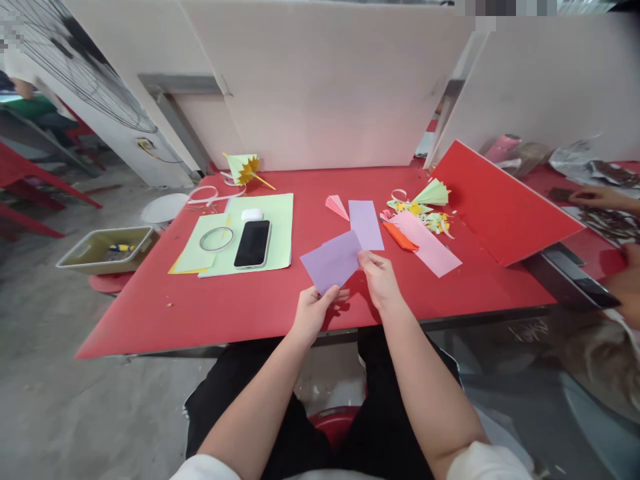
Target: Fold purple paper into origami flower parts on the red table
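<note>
Between my hands, just above the red table, is a flat sheet of purple paper. My left hand pinches its lower edge, and my right hand grips its right corner. Behind it a second purple sheet lies on the table. To the right are a pink paper strip and an orange cutter-like tool. A small folded pink paper fan lies beyond the held sheet. Further right sit a pale green paper fan and several paper scraps.
On the left, a phone, a white case and a tape roll lie on green sheets. Paper umbrellas stand behind. A slanted red board divides off a co-worker's hand. A bin is at left.
</note>
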Demonstrator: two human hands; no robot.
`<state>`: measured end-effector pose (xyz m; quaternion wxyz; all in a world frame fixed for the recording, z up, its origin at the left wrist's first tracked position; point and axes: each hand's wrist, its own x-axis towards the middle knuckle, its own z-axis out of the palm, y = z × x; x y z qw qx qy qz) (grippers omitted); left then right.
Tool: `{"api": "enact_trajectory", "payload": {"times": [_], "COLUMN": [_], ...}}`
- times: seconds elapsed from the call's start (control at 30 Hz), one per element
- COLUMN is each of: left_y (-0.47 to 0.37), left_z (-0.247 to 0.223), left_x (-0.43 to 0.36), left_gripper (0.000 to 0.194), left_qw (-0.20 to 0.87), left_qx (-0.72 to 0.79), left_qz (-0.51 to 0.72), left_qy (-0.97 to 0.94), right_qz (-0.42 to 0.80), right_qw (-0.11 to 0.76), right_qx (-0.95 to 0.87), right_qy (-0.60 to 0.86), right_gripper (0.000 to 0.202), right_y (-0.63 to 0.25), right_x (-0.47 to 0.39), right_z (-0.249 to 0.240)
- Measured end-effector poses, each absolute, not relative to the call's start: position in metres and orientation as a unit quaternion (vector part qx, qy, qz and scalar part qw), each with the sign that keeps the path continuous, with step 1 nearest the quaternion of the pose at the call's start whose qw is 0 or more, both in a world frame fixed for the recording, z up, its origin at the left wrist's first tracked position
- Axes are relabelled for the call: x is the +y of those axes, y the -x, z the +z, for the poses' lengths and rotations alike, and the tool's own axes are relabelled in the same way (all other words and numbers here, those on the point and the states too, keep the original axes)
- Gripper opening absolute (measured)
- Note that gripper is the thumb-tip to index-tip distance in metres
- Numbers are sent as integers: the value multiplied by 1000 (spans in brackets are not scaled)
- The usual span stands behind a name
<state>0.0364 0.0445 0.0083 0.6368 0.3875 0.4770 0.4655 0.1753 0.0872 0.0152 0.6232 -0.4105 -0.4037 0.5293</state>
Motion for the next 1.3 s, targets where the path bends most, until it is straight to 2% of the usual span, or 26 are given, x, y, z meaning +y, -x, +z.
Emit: {"api": "enact_trajectory", "payload": {"times": [0.1,0.27,0.37,0.53,0.63,0.8,0.93,1.17,1.3], "left_y": [-36,-37,-37,-36,-35,-37,-39,-38,-39], "left_z": [8,4,2,2,2,0,2,6,10], "left_x": [45,46,47,46,46,46,46,48,47], "left_gripper": [40,44,39,35,31,28,36,52,70], "left_qw": [636,615,598,624,619,602,601,580,563], "left_qx": [472,465,466,437,442,469,475,445,423], "left_qz": [477,533,560,561,556,542,546,586,612], "left_qy": [-382,-347,-334,-323,-336,-353,-339,-349,-361], "right_qz": [532,566,596,596,595,594,598,605,623], "right_qw": [643,611,579,544,554,509,523,543,565], "right_qx": [-378,-388,-389,-380,-394,-418,-406,-351,-320], "right_qy": [401,396,397,452,428,462,451,465,437], "right_gripper": [20,22,31,27,33,45,41,52,51], "right_y": [-175,-161,-149,-142,-144,-142,-143,-149,-146], "right_x": [89,81,72,65,65,62,62,63,64], "right_z": [10,11,14,14,13,12,12,6,5]}}
